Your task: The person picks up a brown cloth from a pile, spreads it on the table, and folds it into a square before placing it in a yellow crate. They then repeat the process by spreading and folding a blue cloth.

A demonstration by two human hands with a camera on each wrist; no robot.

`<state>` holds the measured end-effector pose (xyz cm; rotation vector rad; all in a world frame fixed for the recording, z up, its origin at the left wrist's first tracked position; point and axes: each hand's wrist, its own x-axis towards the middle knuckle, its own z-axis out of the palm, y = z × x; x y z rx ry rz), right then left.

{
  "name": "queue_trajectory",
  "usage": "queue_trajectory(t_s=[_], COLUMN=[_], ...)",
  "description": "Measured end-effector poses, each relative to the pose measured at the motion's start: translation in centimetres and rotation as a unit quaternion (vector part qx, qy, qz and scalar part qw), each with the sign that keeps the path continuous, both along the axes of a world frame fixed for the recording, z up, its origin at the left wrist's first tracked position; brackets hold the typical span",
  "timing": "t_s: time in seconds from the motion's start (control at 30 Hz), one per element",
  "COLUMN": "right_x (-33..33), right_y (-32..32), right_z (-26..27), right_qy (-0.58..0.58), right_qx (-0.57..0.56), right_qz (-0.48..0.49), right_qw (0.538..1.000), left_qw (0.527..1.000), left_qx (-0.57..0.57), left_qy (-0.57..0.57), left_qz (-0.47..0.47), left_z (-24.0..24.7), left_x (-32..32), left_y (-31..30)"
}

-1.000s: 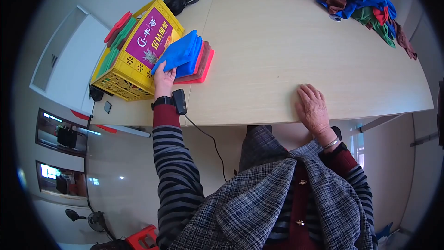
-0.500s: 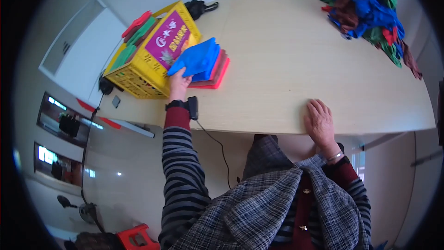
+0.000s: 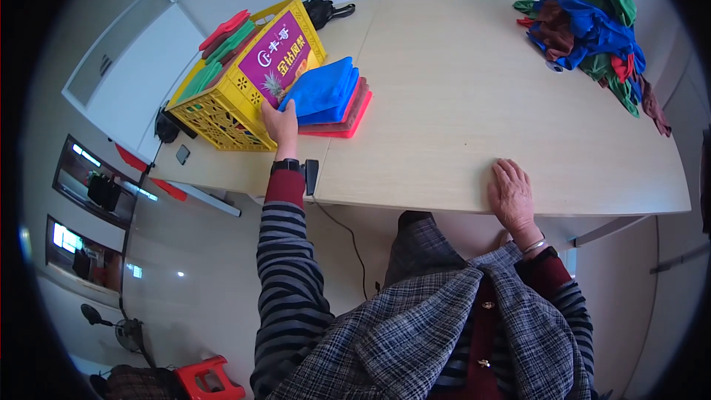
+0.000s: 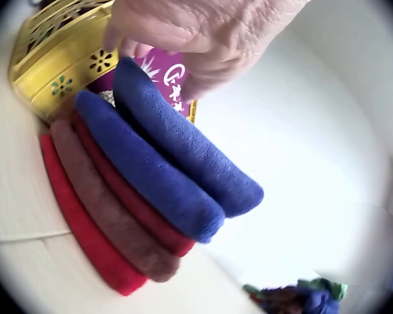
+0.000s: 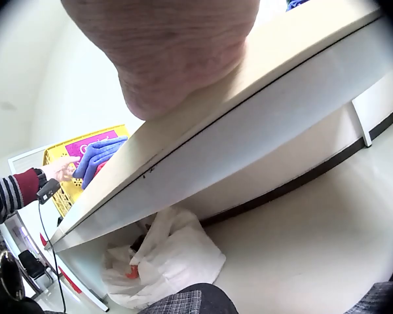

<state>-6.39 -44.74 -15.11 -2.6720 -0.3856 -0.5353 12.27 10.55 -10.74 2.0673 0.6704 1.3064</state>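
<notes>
My left hand (image 3: 281, 127) is at the near left end of a folded blue cloth (image 3: 322, 83), its thumb and fingers spread apart and the fingertips right at the cloth's edge. That cloth tops a stack; in the left wrist view another folded blue cloth (image 4: 150, 167) lies under it, then a dark red cloth (image 4: 134, 196), a brown cloth (image 4: 114, 209) and a bright red cloth (image 4: 85, 229) at the bottom. At the table's front edge my right hand (image 3: 512, 194) rests palm down with relaxed fingers, holding nothing.
Left of the stack, a yellow crate (image 3: 229, 115) with a purple label holds folded green, brown and red cloths. A heap of loose cloths (image 3: 592, 26) lies at the back right. A black bag (image 3: 322, 11) sits behind the crate, a phone (image 3: 183, 154) near the left edge.
The left hand has loosened its pinch on the top blue cloth, which now lies lower on the stack. The right hand stays on the table. The head view has shifted.
</notes>
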Motion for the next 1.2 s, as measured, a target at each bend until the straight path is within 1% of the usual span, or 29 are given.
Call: queue_trajectory(t_s=[0.03,0.07,0.1,0.13,0.23,0.27,0.37,0.5,0.67,0.73,0.77,0.8,0.83,0.87,0.9,0.97,1.0,1.07,1.1,1.13,1.2], right_x=[0.1,0.1,0.1,0.1,0.1,0.1,0.1,0.3,0.1,-0.2,-0.2,-0.1,0.2,0.1,0.0,0.4,0.6,0.8,-0.3,-0.2,-0.1], right_y=[0.1,0.1,0.1,0.1,0.3,0.2,0.3,0.2,0.3,-0.1,-0.3,-0.8,-1.2,-1.0,-0.7,-1.1,-1.3,-1.6,-1.6,-2.3,-3.9], right_z=[0.0,0.0,0.0,0.0,-0.1,-0.1,-0.1,0.1,-0.1,-0.1,-0.3,-0.3,-0.4,-0.7,-0.8,-0.2,0.0,0.3,-0.1,0.0,0.0], right_qy=[0.001,0.003,0.002,-0.001,-0.007,-0.012,-0.016,-0.014,-0.019,-0.024,-0.024,0.009,0.041,0.005,-0.028,0.006,-0.002,-0.013,0.0,0.001,0.011], right_qx=[-0.002,-0.002,-0.002,-0.004,-0.006,-0.008,-0.007,-0.005,0.014,0.039,0.055,0.054,0.055,0.048,0.041,0.024,0.026,0.03,0.03,0.031,0.04], right_qz=[-0.001,-0.004,-0.003,-0.002,-0.002,-0.001,-0.003,-0.001,0.005,0.015,0.016,0.019,0.018,0.006,0.0,-0.005,-0.021,0.0,0.01,0.005,0.048], right_qw=[1.0,1.0,1.0,1.0,1.0,1.0,1.0,1.0,1.0,0.999,0.998,0.998,0.997,0.999,0.999,1.0,0.999,0.999,0.999,1.0,0.998], left_qw=[0.994,0.975,0.943,0.943,0.872,0.872,0.839,0.84,0.845,0.83,0.823,0.816,0.822,0.815,0.814,0.812,0.809,0.821,0.818,0.815,0.785], left_qx=[0.084,0.168,0.25,0.249,0.402,0.401,0.437,0.419,0.414,0.464,0.487,0.506,0.476,0.506,0.513,0.555,0.559,0.484,0.436,0.437,0.41], left_qy=[0.04,0.079,0.118,0.119,0.149,0.147,0.236,0.275,0.268,0.171,0.151,0.122,0.192,0.183,0.192,0.069,0.054,0.109,0.151,0.15,0.133], left_qz=[-0.063,-0.124,-0.185,-0.188,-0.237,-0.241,-0.22,-0.209,-0.206,-0.258,-0.25,-0.252,-0.246,-0.216,-0.194,-0.167,-0.176,-0.284,-0.345,-0.349,-0.445], left_z=[2.4,4.9,6.7,7.2,8.0,8.1,8.3,7.7,8.4,6.5,5.8,4.9,5.5,5.6,7.2,7.9,9.0,10.0,9.1,8.5,6.3], left_x=[-1.8,-3.5,-4.8,-4.8,-4.1,-4.1,-4.0,-2.9,-4.1,-4.0,-3.9,-3.5,-3.8,-3.5,-4.6,-4.5,-4.0,-4.0,-4.5,-3.8,-1.5], left_y=[-2.4,-4.8,-7.1,-8.3,-11.0,-11.8,-13.2,-11.9,-11.4,-10.4,-10.0,-9.9,-10.8,-10.6,-12.7,-14.9,-16.9,-20.6,-21.6,-23.1,-26.3])
